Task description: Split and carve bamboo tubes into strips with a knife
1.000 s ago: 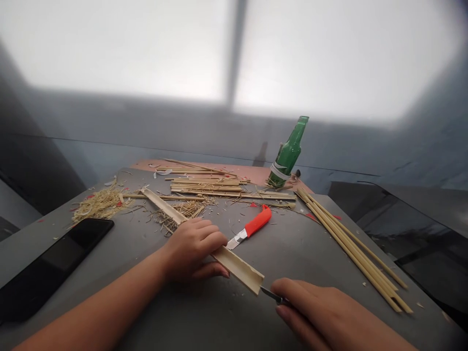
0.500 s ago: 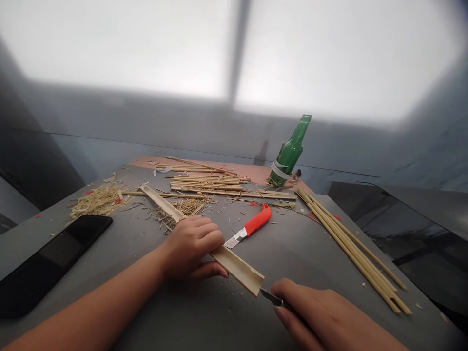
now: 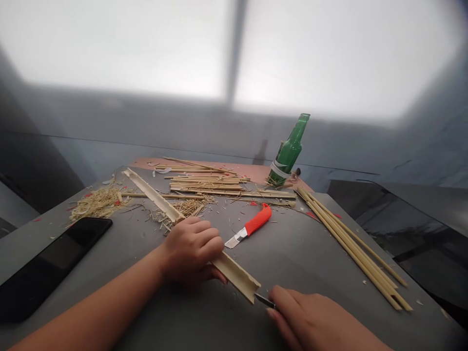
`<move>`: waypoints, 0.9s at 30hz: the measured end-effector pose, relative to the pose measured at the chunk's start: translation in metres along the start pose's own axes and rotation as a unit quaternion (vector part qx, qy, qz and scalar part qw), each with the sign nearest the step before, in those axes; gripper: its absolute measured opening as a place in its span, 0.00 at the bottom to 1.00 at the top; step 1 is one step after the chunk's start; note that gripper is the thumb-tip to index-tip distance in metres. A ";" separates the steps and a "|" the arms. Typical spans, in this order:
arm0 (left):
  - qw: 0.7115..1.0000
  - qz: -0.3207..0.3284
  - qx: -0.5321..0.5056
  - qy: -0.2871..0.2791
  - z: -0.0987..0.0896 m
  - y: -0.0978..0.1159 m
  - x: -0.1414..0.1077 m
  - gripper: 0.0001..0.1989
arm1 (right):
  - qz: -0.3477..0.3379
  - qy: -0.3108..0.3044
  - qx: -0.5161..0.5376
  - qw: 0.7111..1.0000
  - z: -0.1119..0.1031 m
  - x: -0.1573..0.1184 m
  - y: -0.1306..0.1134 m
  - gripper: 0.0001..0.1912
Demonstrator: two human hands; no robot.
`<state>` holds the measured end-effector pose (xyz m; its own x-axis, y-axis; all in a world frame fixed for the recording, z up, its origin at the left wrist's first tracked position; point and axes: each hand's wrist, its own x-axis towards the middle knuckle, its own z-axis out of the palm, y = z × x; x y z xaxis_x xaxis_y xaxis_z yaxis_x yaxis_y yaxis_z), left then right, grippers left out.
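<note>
My left hand (image 3: 193, 248) is closed around the middle of a split bamboo piece (image 3: 236, 273), a pale half-tube slanting from far left to near right with its hollow side up. In my right hand (image 3: 307, 312) is a knife (image 3: 265, 301), mostly hidden by the fingers. Its dark blade meets the near end of the bamboo or lies just beside it; I cannot tell how deep it sits. Beyond my left hand, a red-handled knife (image 3: 252, 225) lies on the grey table (image 3: 292, 253).
Several thin bamboo sticks (image 3: 351, 248) lie at the right, and more sticks (image 3: 208, 183) at the back. Shavings (image 3: 97, 202) are heaped at the left behind a black phone (image 3: 54, 263). A green bottle (image 3: 288, 156) leans at the back right.
The split bamboo has tilted, its far end now higher and farther left, its near end slightly lower. My right hand and the knife have shifted a little left and down with it.
</note>
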<state>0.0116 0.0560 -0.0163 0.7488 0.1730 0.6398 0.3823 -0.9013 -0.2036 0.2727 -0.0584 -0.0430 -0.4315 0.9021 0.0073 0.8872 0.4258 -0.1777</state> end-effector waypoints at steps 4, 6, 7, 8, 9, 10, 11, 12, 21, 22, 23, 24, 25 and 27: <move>1.000 0.009 0.021 0.000 0.000 0.000 -0.003 0.33 | -0.011 -0.008 -0.016 1.000 0.012 0.003 -0.002 0.08; 1.000 0.007 0.026 0.001 0.000 0.000 -0.004 0.33 | -0.011 -0.007 -0.021 1.000 0.014 0.003 -0.004 0.08; 1.000 0.005 0.027 0.001 0.000 0.001 -0.004 0.34 | -0.009 -0.005 -0.023 1.000 0.014 0.002 -0.004 0.08; 1.000 0.002 0.027 0.001 0.001 0.002 -0.004 0.34 | -0.008 -0.003 -0.025 1.000 0.014 0.002 -0.005 0.08; 1.000 -0.001 0.028 0.002 0.001 0.003 -0.004 0.34 | -0.006 0.000 -0.026 1.000 0.014 0.002 -0.005 0.08; 1.000 -0.005 0.028 0.002 0.001 0.003 -0.004 0.34 | -0.005 0.002 -0.026 1.000 0.014 0.001 -0.005 0.08; 1.000 -0.009 0.028 0.002 0.002 0.004 -0.004 0.33 | -0.004 0.005 -0.026 1.000 0.014 0.001 -0.006 0.08; 1.000 -0.012 0.028 0.002 0.002 0.005 -0.004 0.33 | -0.003 0.008 -0.025 1.000 0.014 0.001 -0.006 0.08; 0.999 -0.033 0.007 0.001 0.003 0.005 -0.004 0.33 | -0.009 0.018 -0.006 1.000 0.012 0.003 -0.006 0.08; 0.999 -0.035 0.004 0.001 0.003 0.005 -0.004 0.33 | -0.011 0.018 -0.004 1.000 0.011 0.003 -0.006 0.08; 0.999 -0.036 0.001 0.002 0.003 0.005 -0.004 0.33 | -0.012 0.019 -0.003 1.000 0.010 0.003 -0.007 0.08; 0.999 -0.037 -0.002 0.001 0.003 0.005 -0.004 0.33 | -0.013 0.019 -0.001 1.000 0.009 0.003 -0.007 0.08; 0.999 -0.038 -0.005 0.001 0.003 0.005 -0.004 0.33 | -0.013 0.020 0.000 1.000 0.009 0.003 -0.008 0.08; 0.999 -0.041 -0.010 0.000 0.004 0.004 -0.004 0.33 | -0.014 0.020 0.003 1.000 0.007 0.003 -0.009 0.08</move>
<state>0.0121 0.0527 -0.0225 0.7161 0.2463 0.6531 0.4308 -0.8922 -0.1358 0.2628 -0.0603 -0.0484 -0.4493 0.8918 0.0526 0.8737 0.4509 -0.1828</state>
